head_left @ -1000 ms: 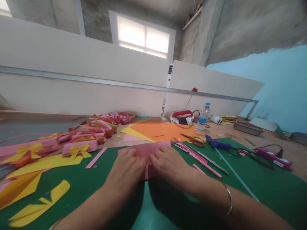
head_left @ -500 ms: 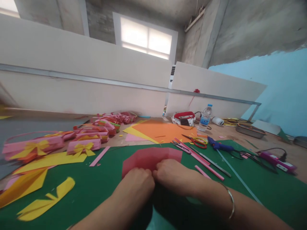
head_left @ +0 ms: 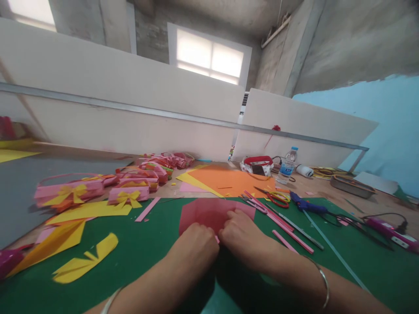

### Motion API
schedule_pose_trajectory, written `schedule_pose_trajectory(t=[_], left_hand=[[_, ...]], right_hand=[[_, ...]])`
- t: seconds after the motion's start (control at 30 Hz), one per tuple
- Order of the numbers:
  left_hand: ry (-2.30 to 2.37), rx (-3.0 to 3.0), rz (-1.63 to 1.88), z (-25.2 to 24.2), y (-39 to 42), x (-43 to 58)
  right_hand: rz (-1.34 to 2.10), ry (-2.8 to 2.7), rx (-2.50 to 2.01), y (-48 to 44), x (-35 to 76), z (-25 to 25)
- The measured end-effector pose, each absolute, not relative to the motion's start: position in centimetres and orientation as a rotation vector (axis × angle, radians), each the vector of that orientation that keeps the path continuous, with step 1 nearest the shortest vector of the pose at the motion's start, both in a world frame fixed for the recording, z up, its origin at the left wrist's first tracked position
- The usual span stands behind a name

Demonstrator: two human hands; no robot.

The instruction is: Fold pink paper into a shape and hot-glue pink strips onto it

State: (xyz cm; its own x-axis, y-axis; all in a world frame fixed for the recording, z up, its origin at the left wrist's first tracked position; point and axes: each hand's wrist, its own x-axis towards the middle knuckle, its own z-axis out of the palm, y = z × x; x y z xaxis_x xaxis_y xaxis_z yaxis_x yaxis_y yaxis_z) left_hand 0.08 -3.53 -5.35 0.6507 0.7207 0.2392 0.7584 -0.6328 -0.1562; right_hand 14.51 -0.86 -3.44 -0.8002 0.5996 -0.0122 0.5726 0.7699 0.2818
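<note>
Sheet of pink paper: raised over the near middle of the mat, directly in front of the person; its far edge bows in an arch, and its near part is covered by both hands.
Left hand: clamped on the near left part of the pink paper, fingers curled under; the fingertips are hidden.
Right hand: clamped on the same paper, knuckles up, just beside the left hand.
Wrists: a thin silver bangle on the right, a silvery band on the left.
Work surface: a flat dark green mat.
Left of the hands: a yellow bow-shaped paper cut-out and a narrow pink paper strip; farther left, pink paper baskets with yellow bows.
Right of the hands: long folded pink strips, scissors with red-orange handles and a blue glue gun.
Beyond the mat: a broad orange paper sheet over a yellow one, near a clear plastic bottle with a blue cap.
</note>
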Motion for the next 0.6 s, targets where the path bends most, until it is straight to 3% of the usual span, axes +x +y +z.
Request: schedule_pose_trajectory(t=[0.17, 0.23, 0.3, 0.43, 0.53, 0.6], left_hand=[[-1.142, -2.550, -0.223, -4.4, -3.3, -0.1], [-1.061, -2.464, -0.406, -3.1, -3.4, -0.6], [-0.992, -2.217, -0.850, -1.8, -3.4, -1.4], [-1.409, -1.971, -1.465, -0.8, -2.3, -3.3], [-1.854, -2.379, -1.804, -1.7, -1.1, -3.5], [-1.886, -2.745, -2.024, -2.6, -0.7, -3.0]], right_hand=[[0.407, 2.929, 1.016, -0.4, 14.6, -3.5], [0.349, 3.055, 1.155, 0.6, 14.9, -3.1], [0.244, 3.233, 1.364, 1.7, 15.3, -2.7], [-0.294, 3.454, 1.694, 2.9, 15.7, -2.7], [-0.805, 3.557, 1.615, 2.6, 15.2, -3.2], [-0.996, 3.610, 1.436, 2.2, 14.7, -3.4]])
